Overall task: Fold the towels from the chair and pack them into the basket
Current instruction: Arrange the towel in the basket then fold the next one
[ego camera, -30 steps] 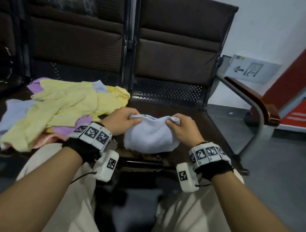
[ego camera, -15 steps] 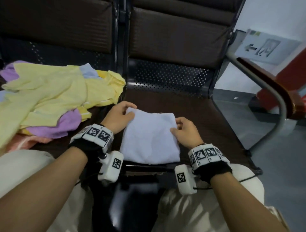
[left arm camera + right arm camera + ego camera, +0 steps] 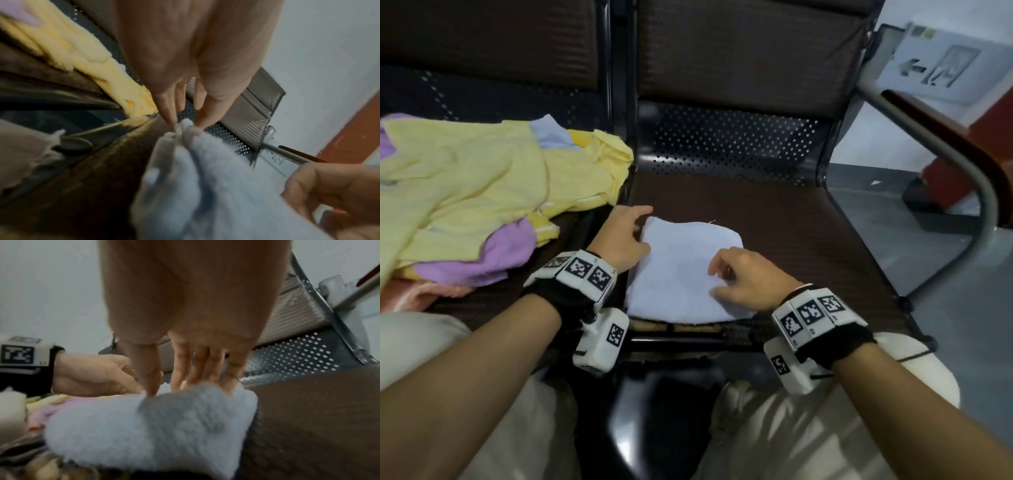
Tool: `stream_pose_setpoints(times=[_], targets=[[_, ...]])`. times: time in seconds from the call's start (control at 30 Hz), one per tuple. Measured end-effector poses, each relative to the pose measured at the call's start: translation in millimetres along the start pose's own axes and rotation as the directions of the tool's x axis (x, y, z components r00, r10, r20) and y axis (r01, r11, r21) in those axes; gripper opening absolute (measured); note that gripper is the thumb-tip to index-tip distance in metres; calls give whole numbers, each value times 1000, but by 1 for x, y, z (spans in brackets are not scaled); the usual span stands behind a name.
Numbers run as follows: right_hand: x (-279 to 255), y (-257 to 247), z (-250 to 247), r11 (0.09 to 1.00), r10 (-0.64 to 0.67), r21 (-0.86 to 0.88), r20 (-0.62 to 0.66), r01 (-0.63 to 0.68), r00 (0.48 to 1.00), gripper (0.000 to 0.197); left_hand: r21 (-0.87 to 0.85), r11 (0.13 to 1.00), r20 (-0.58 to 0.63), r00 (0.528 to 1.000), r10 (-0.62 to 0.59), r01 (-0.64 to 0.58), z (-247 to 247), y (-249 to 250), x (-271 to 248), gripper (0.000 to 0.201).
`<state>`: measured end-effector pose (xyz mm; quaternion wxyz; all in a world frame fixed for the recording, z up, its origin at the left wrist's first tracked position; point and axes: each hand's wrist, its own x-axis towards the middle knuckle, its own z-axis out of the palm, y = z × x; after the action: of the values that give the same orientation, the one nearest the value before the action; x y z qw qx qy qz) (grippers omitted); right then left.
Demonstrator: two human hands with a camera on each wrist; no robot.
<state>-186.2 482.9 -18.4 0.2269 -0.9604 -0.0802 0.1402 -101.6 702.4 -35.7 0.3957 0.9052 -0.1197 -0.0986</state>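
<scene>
A pale blue towel lies folded and flat on the front of the right brown seat. My left hand rests at its far left corner. In the left wrist view the hand has fairly straight fingers whose tips touch that corner of the towel. My right hand lies on the towel's right half. In the right wrist view the hand presses its extended fingers down on the towel. A pile of yellow, purple, pink and blue towels fills the left seat. No basket is in view.
The seat has a perforated metal back. A metal armrest with a wooden top curves down on the right. My knees in light trousers sit close to the seat's front edge. Grey floor lies to the right.
Both hands held the blue towel bunched by its top edge; it was then laid flat on the seat. The right hand has slid back onto the towel's middle and the view has tilted down.
</scene>
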Motion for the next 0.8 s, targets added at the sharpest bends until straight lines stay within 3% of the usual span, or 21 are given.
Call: stream_pose_setpoints(times=[0.07, 0.13, 0.2, 0.27, 0.33, 0.4, 0.47, 0.5, 0.6, 0.7, 0.8], targets=[[-6, -3, 3, 991, 53, -130, 225, -24, 973, 61, -1, 994, -17, 994, 106, -106, 2, 7, -15, 46], [-11, -6, 11, 974, 77, -228, 262, -16, 962, 73, -46, 989, 72, 987, 145, -142, 10, 14, -33, 25], [-14, -10, 16, 977, 22, -214, 180, 18, 983, 63, 4, 987, 206, 966, 155, -159, 18, 17, -48, 29], [-17, -14, 13, 982, -38, -185, 59, 48, 998, 39, 194, 952, 317, 934, 166, -236, 22, 15, -56, 56], [-21, -15, 6, 983, -42, -180, 21, 45, 999, 27, 337, 899, 376, 915, 143, -279, 19, 11, -60, 71], [-24, -16, 1, 986, -23, -166, 22, 26, 1000, 21, 451, 834, 391, 910, 136, -318, 14, 10, -61, 61], [-28, -15, -1, 996, -21, -82, -12, 20, 1000, 14, 507, 792, 372, 915, 156, -341, 9, 14, -62, 29], [-30, -14, -1, 999, -18, -40, -33, 16, 999, 12, 495, 804, 352, 922, 160, -329, 6, 18, -63, 11], [-35, -8, 0, 1000, -1, 11, -38, 1, 999, 17, 397, 882, 331, 936, 120, -254, -1, 26, -63, 25], [-32, 1, 1, 999, 49, -26, 29, -48, 998, 46, 288, 922, 321, 933, 162, -259, -9, 28, -55, 17], [-19, 8, -3, 993, 119, 36, -58, -117, 991, 59, 204, 947, 330, 928, 172, -248, -16, 26, -42, 15]])
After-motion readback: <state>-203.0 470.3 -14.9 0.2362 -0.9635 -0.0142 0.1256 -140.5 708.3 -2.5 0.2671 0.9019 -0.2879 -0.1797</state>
